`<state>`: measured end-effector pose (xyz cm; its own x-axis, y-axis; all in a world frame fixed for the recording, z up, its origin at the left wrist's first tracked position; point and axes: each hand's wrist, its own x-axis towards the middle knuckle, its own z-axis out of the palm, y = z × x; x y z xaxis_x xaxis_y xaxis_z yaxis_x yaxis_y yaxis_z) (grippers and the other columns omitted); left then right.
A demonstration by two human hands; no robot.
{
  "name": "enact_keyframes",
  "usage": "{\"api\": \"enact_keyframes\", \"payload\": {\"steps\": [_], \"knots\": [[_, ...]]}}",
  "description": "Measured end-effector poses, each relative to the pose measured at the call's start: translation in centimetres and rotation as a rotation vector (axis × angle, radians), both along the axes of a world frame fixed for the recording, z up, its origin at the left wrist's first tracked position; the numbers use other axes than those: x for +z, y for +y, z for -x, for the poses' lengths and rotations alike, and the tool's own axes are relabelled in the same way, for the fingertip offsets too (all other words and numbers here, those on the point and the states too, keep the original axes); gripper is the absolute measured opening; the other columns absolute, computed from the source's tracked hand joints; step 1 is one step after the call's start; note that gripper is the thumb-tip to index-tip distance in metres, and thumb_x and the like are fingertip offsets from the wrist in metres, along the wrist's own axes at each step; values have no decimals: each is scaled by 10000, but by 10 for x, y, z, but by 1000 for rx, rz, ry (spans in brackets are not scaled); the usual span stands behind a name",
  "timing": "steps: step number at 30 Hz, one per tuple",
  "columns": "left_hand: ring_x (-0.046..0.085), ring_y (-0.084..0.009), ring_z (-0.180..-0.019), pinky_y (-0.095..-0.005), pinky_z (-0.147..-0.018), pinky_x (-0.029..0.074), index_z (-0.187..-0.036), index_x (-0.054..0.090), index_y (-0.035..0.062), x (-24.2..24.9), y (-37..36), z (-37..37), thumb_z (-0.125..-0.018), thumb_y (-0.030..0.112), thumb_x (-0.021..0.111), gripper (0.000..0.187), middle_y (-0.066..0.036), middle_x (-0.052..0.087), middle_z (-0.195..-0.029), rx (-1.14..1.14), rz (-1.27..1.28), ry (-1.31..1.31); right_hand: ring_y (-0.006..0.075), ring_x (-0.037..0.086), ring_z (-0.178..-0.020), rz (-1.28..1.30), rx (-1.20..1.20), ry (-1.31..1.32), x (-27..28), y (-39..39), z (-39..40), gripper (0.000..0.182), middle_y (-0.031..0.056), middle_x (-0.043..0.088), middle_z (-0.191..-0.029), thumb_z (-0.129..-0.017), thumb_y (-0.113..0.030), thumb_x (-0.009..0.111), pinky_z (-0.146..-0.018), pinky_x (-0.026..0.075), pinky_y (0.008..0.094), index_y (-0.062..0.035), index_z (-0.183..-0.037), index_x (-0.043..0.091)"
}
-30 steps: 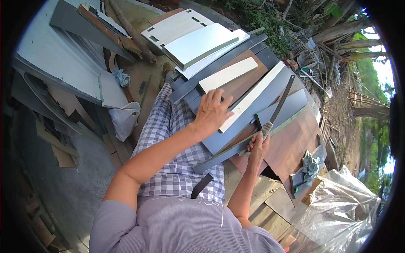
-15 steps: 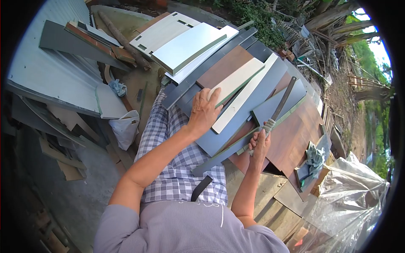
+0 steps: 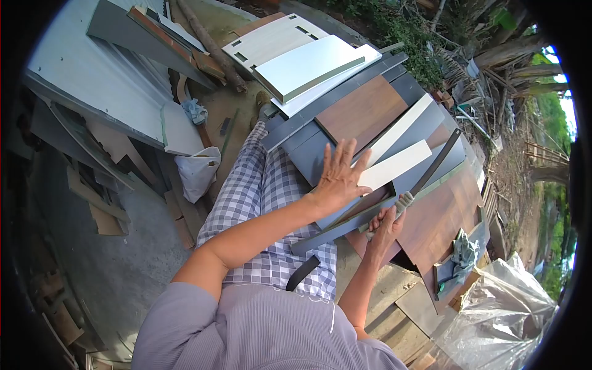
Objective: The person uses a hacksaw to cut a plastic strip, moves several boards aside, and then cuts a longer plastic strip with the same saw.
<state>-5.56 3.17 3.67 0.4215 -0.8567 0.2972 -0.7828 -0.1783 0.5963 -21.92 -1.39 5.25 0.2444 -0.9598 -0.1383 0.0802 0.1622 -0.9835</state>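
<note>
My left hand (image 3: 339,171) is spread with its palm down over the stacked boards, fingers apart. Its thumb lies near the close end of a short cream board strip (image 3: 399,165); whether they touch is hard to tell. A longer cream strip (image 3: 401,129) runs out beyond my fingertips. My right hand (image 3: 387,226) is wrapped around the bound, light-coloured handle of a long dark blade (image 3: 436,161), which points up and away to the right. Below the blade is a narrow grey strip (image 3: 314,242) reaching over my lap.
A brown wood-grain panel (image 3: 361,111) and white panels (image 3: 308,66) lie at the far side of the pile. To the right are a larger brown board (image 3: 441,219), a bluish cloth (image 3: 464,254) and clear plastic sheeting (image 3: 499,308). A white bag (image 3: 197,174) stands at left.
The short cream strip has shifted from left of the longer strip to its right. My left hand has let go of it and spread its fingers. The whole view has shifted slightly.
</note>
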Motion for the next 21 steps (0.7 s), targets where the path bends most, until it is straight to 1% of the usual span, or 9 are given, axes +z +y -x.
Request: {"api": "enact_keyframes", "payload": {"steps": [3,5,6,8,9,11,12,16,21], "knots": [[191,-442,-1403,-634,-1119,140,-1470,296,66,-19,36,-57,-833,417,691,827,-261,246,-1484,319,-47,-55,36,396,-511,23,26,43,-4,2,-7,338,-15,446,-712,-1016,-247,505,-441,322,187,-102,-1312,435],[283,-463,-1360,-612,-1098,235,-1441,291,10,-37,59,-93,-842,383,698,815,-288,282,-1459,514,-147,-68,35,389,-508,64,50,82,-7,4,-10,339,-17,443,-713,-1013,-256,510,-441,321,188,-102,-1308,444],[283,-463,-1360,-612,-1098,235,-1441,291,10,-39,68,-105,-842,383,698,815,-288,282,-1459,519,-151,-70,33,389,-510,76,47,125,-8,4,-12,312,-19,442,-711,-1013,-254,513,-443,320,190,-96,-1274,451],[496,-427,-1206,-525,-975,424,-1340,373,-14,-41,79,-119,-849,362,697,698,-294,492,-1282,498,-279,195,32,388,-511,95,46,172,-6,5,-15,286,-20,442,-709,-1012,-252,515,-444,320,191,-89,-1240,458],[496,-427,-1206,-525,-975,424,-1340,373,-14,-40,81,-121,-849,362,697,698,-294,492,-1282,496,-272,200,32,388,-512,92,50,172,-5,5,-16,266,-20,443,-708,-1012,-253,514,-443,321,192,-86,-1212,460],[626,-403,-982,-485,-822,502,-1195,446,-16,-39,80,-124,-859,355,693,558,-266,626,-1036,467,-287,182,32,389,-512,97,41,175,-2,5,-18,248,-20,444,-707,-1012,-253,514,-442,322,192,-84,-1185,462],[645,-413,-894,-487,-793,509,-1074,495,-11,-36,80,-124,-864,348,687,457,-257,647,-943,471,-217,118,31,389,-512,85,44,169,0,6,-19,247,-20,443,-705,-1012,-253,514,-442,322,192,-84,-1184,463],[642,-420,-893,-498,-782,502,-998,529,-12,-8,85,-122,-871,386,666,440,-263,650,-943,411,-172,141,30,387,-510,75,50,179,-3,2,-18,263,-22,441,-703,-1012,-257,513,-436,321,192,-80,-1200,462],[621,-460,-875,-493,-761,483,-912,551,-39,28,84,-101,-903,474,586,514,-299,638,-851,282,-156,415,31,382,-505,85,64,180,-3,2,-22,274,-25,440,-701,-1012,-261,515,-432,320,191,-78,-1209,462]]}}
